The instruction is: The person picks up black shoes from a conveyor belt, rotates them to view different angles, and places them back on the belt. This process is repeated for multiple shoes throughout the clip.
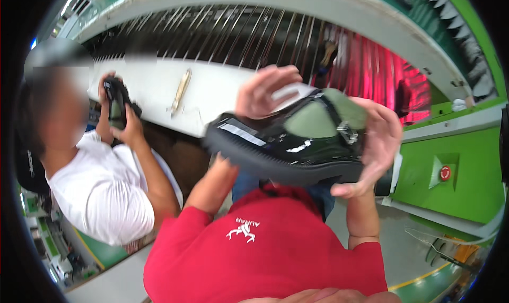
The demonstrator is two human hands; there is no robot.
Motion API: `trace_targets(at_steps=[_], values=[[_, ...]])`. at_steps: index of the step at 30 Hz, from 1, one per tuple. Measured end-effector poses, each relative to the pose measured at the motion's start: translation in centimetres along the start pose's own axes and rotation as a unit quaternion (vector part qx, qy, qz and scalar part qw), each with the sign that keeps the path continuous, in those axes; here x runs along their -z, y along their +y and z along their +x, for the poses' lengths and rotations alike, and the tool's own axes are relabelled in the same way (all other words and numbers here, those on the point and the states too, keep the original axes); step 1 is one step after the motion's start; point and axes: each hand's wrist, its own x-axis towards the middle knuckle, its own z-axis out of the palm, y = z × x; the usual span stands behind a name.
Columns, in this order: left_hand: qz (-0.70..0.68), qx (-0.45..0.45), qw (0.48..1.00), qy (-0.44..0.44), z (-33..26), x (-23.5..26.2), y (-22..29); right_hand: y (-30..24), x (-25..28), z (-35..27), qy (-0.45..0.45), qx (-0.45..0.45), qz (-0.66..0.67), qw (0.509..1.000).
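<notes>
"While the white table (214,96) stretches beyond, where's the black-and-green shoe (260,149)?"

"Raised in front, one end in the grip of the right hand (383,141); I can't tell the grip of the left hand (262,93), partly hidden."

"Anything smaller?"

"Its metal buckle (347,132)."

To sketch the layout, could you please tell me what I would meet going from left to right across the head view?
Co-worker's shoe, slim pale object, nearer shoe, right hand, red button.

One head-worn fisheye looks down closely over the hands (380,138).
</notes>
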Motion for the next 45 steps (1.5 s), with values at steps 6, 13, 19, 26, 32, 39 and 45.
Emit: trace_targets(at_steps=[6, 13, 19, 26, 32, 39, 45], values=[[0.061, -0.295, 0.950, -0.083, 7.3, -3.5, 4.7, 0.9, -4.5, 3.7, -0.004, -0.003, 0.050, 0.999], [0.454, -0.356, 0.810, 0.108, 25.5, 6.2, 12.9, 6.5, 3.1, 1.2, 0.016, -0.216, -0.211, 0.953], [0.803, -0.186, 0.564, 0.052, 36.4, 14.2, 14.9, 11.0, 7.0, 1.7, -0.062, -0.217, -0.358, 0.906], [0.769, -0.340, 0.530, 0.112, 39.7, 5.1, 8.0, 23.6, 7.5, 3.7, -0.246, -0.068, -0.532, 0.807], [0.763, -0.189, 0.568, -0.246, 38.4, -16.1, -1.4, 29.0, 6.1, 6.1, -0.409, -0.076, -0.574, 0.705], [0.774, -0.193, 0.523, -0.299, 40.1, -14.1, -6.0, 23.2, 8.7, 6.2, -0.107, -0.174, -0.311, 0.928], [0.766, -0.234, 0.563, -0.202, 41.3, -9.7, -4.4, 10.7, 5.2, 1.2, 0.248, -0.193, -0.112, 0.943]])
